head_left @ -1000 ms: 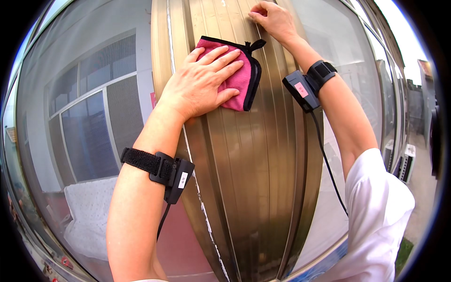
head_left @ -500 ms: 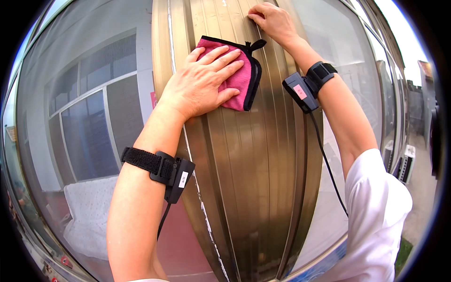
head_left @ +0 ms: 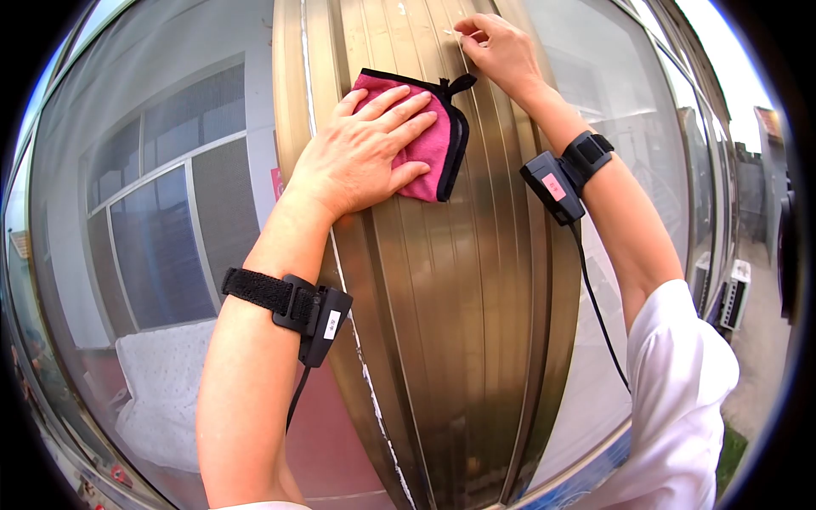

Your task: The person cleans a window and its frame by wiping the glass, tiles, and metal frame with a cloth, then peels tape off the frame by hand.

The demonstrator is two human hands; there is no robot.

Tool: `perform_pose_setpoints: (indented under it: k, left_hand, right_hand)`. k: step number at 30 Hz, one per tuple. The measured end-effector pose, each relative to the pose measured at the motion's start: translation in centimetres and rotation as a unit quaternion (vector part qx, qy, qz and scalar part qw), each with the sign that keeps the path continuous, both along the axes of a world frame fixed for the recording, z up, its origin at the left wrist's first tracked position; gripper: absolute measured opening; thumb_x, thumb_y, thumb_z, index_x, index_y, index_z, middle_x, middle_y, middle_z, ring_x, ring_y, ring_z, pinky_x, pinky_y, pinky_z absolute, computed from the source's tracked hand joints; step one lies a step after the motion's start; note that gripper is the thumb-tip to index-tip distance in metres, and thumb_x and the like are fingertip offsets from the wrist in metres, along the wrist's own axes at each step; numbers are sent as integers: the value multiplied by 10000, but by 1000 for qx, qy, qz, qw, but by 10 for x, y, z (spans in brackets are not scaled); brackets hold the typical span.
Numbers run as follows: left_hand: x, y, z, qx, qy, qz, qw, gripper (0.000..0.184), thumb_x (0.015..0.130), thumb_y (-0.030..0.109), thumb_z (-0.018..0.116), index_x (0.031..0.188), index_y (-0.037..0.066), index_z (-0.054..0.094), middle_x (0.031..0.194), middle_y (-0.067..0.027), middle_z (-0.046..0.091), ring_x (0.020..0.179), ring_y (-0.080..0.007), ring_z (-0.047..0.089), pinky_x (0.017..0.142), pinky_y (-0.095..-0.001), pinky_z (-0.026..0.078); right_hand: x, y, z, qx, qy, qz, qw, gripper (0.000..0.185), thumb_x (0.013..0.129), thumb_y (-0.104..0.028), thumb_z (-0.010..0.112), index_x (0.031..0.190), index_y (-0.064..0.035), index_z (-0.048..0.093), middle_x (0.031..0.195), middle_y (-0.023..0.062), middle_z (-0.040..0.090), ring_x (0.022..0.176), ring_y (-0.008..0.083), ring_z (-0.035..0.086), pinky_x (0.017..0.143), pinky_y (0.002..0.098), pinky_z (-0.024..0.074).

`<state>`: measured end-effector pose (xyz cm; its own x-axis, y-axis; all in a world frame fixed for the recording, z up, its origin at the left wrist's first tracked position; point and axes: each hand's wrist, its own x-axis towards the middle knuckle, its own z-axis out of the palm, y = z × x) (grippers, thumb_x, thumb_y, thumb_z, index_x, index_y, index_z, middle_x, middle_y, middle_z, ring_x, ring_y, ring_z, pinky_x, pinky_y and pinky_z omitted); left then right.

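Observation:
My left hand (head_left: 361, 153) lies spread over a folded pink cloth (head_left: 433, 157) with black edging and a small black loop, holding it flat against a bronze-coloured ribbed metal panel (head_left: 450, 280). Higher up and to the right, my right hand (head_left: 503, 58) is at the same panel. Its fingers are curled, with thumb and forefinger drawn together at the metal. Close to those fingertips is a tiny pale spot (head_left: 448, 32). Whether anything is pinched there is too small to make out.
Large glass panes flank the metal panel, a window (head_left: 161, 246) and a pale covered seat (head_left: 161, 382) showing in the left one. A white line (head_left: 361, 357) runs down the panel's left seam. Black strapped devices (head_left: 319, 319) with cables sit on both wrists.
My right hand has shifted slightly down and right, uncovering the pale spot, and its fingers have loosened a little. My left hand and the cloth have barely moved.

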<state>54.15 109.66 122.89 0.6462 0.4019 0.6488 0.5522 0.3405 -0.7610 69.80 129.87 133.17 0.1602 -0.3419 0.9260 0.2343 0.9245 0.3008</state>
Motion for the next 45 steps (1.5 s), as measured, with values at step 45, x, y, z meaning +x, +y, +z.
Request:
perform_pose_setpoints:
  k: [45]
  left_hand:
    - [6, -3, -7, -8, 4, -4, 1000, 575, 890, 409, 601, 1392, 150, 496, 1463, -25, 463, 1351, -216, 414, 1133, -425, 283]
  right_hand:
    - [26, -36, 55, -232, -263, -96, 932, 223, 844, -267, 692, 878, -51, 741, 745, 56, 721, 654, 155, 694, 576, 329, 550]
